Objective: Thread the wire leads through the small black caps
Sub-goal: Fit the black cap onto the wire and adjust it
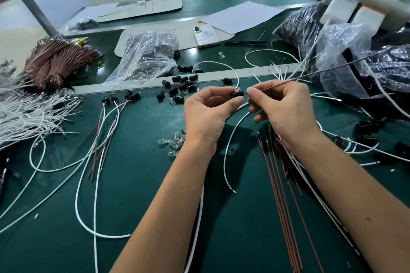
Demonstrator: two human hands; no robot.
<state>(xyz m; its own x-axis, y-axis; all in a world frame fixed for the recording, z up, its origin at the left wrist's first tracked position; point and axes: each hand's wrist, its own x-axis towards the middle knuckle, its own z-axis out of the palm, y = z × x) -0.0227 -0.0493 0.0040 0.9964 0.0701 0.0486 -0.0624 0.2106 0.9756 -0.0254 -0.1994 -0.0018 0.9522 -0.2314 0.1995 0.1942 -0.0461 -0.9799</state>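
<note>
My left hand (208, 113) pinches a small black cap (237, 94) between thumb and forefinger above the green table. My right hand (284, 108) pinches a thin brown wire (328, 70) near its end, right beside the cap; the wire runs up and to the right. A white wire (230, 139) curves down from the cap's underside between my hands. Several loose black caps (184, 85) lie just beyond my left hand. Small clear bulbs (174, 143) lie beside my left wrist. Finished caps with wires (121, 101) lie to the left.
Brown leads (281, 195) lie under my right forearm. White wire bundles (22, 115) and brown bundles (55, 60) sit far left. A clear bag of parts (144, 57), a phone (205, 35), a pen (245, 42), and black-filled plastic bags (355, 62) stand behind.
</note>
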